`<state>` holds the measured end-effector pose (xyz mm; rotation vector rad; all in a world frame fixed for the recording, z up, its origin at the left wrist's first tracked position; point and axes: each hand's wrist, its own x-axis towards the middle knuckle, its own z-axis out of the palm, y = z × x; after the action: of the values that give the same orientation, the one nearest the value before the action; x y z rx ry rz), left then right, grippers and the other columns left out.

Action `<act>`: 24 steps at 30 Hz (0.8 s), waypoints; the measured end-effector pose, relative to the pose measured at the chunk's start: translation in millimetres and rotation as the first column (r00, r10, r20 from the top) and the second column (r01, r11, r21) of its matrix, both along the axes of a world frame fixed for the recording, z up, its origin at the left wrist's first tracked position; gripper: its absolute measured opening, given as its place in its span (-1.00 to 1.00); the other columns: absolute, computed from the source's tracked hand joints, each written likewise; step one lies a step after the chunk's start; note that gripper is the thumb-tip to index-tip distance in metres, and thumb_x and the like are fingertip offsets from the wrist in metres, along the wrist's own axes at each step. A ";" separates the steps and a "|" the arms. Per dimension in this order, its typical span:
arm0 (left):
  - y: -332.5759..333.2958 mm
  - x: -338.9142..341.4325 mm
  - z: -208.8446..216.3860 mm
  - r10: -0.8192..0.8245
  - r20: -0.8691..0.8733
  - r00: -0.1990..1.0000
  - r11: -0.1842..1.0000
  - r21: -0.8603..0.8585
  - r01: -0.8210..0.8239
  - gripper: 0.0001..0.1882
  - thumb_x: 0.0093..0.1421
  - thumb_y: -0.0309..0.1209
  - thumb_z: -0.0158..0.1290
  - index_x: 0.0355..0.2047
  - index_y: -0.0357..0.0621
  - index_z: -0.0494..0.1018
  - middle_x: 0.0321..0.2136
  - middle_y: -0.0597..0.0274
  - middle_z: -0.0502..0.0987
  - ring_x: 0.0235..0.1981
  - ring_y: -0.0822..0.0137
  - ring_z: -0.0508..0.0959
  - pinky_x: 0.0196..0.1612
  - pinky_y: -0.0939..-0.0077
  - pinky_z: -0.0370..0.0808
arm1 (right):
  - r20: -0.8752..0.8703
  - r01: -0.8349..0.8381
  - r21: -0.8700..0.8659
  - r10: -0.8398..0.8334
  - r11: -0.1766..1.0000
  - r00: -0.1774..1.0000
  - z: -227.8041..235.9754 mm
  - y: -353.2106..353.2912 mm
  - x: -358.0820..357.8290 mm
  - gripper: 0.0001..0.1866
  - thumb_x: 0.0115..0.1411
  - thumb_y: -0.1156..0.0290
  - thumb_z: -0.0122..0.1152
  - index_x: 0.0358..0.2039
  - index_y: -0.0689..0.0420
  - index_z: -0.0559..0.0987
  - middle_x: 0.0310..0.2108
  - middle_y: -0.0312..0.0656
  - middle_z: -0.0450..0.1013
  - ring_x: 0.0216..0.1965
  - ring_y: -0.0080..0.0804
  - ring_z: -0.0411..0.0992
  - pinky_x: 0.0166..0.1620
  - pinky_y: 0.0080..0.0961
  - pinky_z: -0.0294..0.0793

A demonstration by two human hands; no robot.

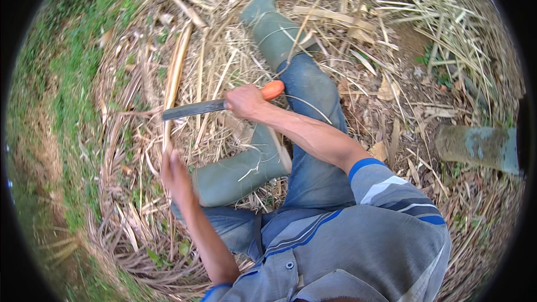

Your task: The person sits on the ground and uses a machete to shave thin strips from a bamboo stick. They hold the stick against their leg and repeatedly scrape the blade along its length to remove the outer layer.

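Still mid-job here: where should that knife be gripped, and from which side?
Best by its orange handle, probably approached from the person's right. The knife lies slanted: its long, dark blade points left, while the rounded handle end juts out to the right of the right hand, which wraps the rest. Stay clear of the blade.

Green grass along the left, a mottled blue-grey cylinder far right, dry leaves between.
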<state>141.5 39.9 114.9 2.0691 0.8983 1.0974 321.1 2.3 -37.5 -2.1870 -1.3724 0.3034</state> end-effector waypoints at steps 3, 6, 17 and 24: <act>-57.0 105.2 28.6 -0.506 0.159 0.848 0.862 0.123 0.492 -0.63 0.14 -0.28 0.04 -0.07 -0.14 0.39 -0.09 0.06 0.39 -0.04 0.06 0.34 0.00 0.17 0.26 | 0.041 -0.035 -0.006 0.035 0.999 0.999 0.1 1.7 -4.8 -0.82 0.02 0.30 0.18 -0.43 0.14 0.58 -0.53 -0.08 0.53 -0.43 -0.15 0.54 -0.34 -0.23 0.50; -127.5 154.1 58.3 -0.700 0.167 0.695 0.695 0.382 0.609 -0.50 0.07 -0.33 0.14 0.03 -0.17 0.35 -0.01 -0.01 0.37 0.07 -0.01 0.31 0.12 0.13 0.22 | 0.036 -0.058 -0.023 0.059 0.998 0.998 20.7 9.8 -14.8 -0.84 0.00 0.33 0.18 -0.42 0.12 0.56 -0.52 -0.08 0.52 -0.44 -0.12 0.53 -0.35 -0.20 0.49; 107.3 0.1 -176.4 0.083 -0.511 0.856 0.987 0.159 -0.001 -0.77 0.18 -0.43 0.03 -0.15 -0.13 0.48 -0.26 0.10 0.54 -0.25 0.19 0.55 -0.21 0.30 0.45 | -0.334 0.261 0.091 -0.217 0.961 0.917 12.5 -6.0 35.8 -0.73 -0.12 0.28 0.15 -0.39 0.13 0.56 -0.49 0.03 0.51 -0.39 -0.02 0.51 -0.25 -0.12 0.46; 136.8 -11.4 -209.0 0.117 -0.726 0.677 0.962 0.253 0.106 -0.78 0.11 -0.39 0.10 -0.20 -0.05 0.50 -0.29 0.10 0.48 -0.25 0.06 0.51 -0.17 0.19 0.44 | -0.421 0.338 0.061 -0.282 0.939 0.862 4.9 -3.9 42.6 -0.73 -0.19 0.28 0.18 -0.46 0.15 0.55 -0.49 0.00 0.52 -0.40 -0.05 0.52 -0.28 -0.16 0.47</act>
<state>130.2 176.7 -94.1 2.8231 1.1607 0.3369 363.7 -1.7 -32.6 -2.0432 -0.7741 0.4966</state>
